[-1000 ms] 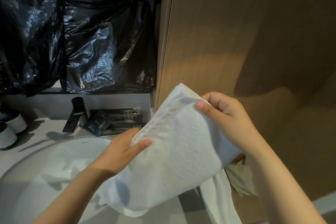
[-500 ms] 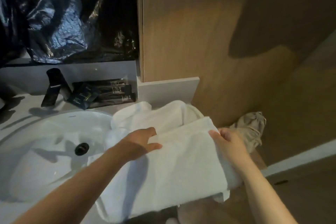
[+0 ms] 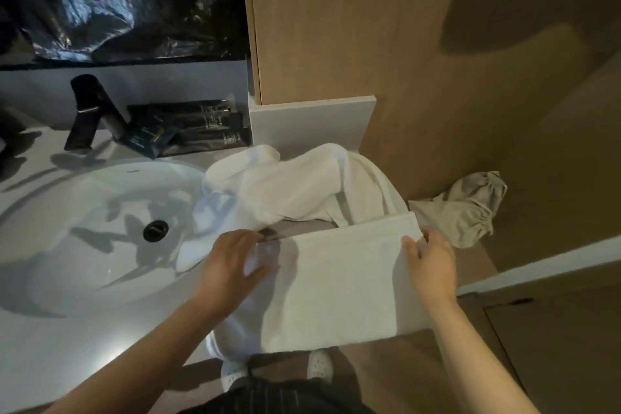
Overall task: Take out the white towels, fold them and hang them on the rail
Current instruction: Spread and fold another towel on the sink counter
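1. The left hand (image 3: 232, 265) reaches in from the lower left, forearm slanting up and to the right, palm down over the left end of the folded towel (image 3: 339, 282). Its grip is closed on that end, with white cloth showing between the thumb and the bent fingers.
2. The right hand (image 3: 431, 265) comes up from the lower right, forearm nearly straight. Its thumb lies on top of the towel's far right corner and its fingers curl behind the edge, so this grip pinches the corner.
3. Two hands are in view, one at each end of the same towel.
4. The folded towel is a flat white rectangle on the right end of the worktop (image 3: 84, 346), just beside the basin (image 3: 50, 212), and its near edge reaches the worktop's front.
5. Behind it lies one heap of loose towel (image 3: 295, 185), crumpled against the back of the worktop and spilling over the basin's right rim. I cannot tell how many pieces are in the heap.
6. There is one basin with one dark drain (image 3: 155, 229) and one black tap (image 3: 87, 111) behind it.
7. A small pile of dark packets (image 3: 188, 131) lies to the right of the tap; their number is unclear.
8. One beige cloth bag (image 3: 463, 208) sits to the right of the towels, beside the wooden wall (image 3: 369, 27).
9. One sheet of black plastic (image 3: 117, 0) hangs above the tap.
10. Two white shoes (image 3: 319, 365) show on the floor below the worktop's edge.
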{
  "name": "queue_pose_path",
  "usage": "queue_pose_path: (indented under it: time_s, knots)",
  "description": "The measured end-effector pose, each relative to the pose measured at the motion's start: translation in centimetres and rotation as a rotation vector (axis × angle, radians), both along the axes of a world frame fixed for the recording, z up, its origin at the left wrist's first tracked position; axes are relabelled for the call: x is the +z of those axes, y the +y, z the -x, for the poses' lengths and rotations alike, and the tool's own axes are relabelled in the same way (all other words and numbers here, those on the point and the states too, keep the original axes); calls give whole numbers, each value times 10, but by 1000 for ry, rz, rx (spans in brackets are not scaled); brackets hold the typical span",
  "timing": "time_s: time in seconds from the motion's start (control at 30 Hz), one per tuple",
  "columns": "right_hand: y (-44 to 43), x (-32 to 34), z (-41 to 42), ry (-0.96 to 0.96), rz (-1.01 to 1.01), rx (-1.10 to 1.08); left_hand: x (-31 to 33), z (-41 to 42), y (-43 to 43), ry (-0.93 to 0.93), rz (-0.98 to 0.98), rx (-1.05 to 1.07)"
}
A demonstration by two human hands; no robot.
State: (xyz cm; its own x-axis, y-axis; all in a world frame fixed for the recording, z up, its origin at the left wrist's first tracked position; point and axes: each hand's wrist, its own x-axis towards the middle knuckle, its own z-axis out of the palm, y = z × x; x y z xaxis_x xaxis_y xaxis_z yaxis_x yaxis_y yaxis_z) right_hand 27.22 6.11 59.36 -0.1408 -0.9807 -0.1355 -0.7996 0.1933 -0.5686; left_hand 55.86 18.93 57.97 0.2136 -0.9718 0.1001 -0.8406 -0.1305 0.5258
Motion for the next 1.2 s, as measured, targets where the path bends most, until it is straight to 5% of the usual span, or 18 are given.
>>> queue_pose_path:
  time_s: [0.13, 0.27, 0.4, 0.6, 0.8, 1.07, 1.2]
  knots:
    - [16, 15, -28, 34, 329, 236, 1, -3, 21, 50, 28, 175]
    - [34, 17, -75, -142, 118, 673, -4, -15, 47, 163, -132, 379]
    - [47, 0, -120, -63, -26, 921, -12, -24, 67, 425, -444, 482]
    - [43, -18, -158, 103, -170, 940, -25, -21, 76, 469, -607, 370]
    - [37, -21, -162, 111, -185, 898, -8, -17, 81, 894, -383, 392]
    - [21, -1, -168, -346, -239, 667, 39, -35, 54, 557, -49, 295]
    - [10, 10, -168, -473, -200, 623, 29, -38, 56, 480, -98, 322]
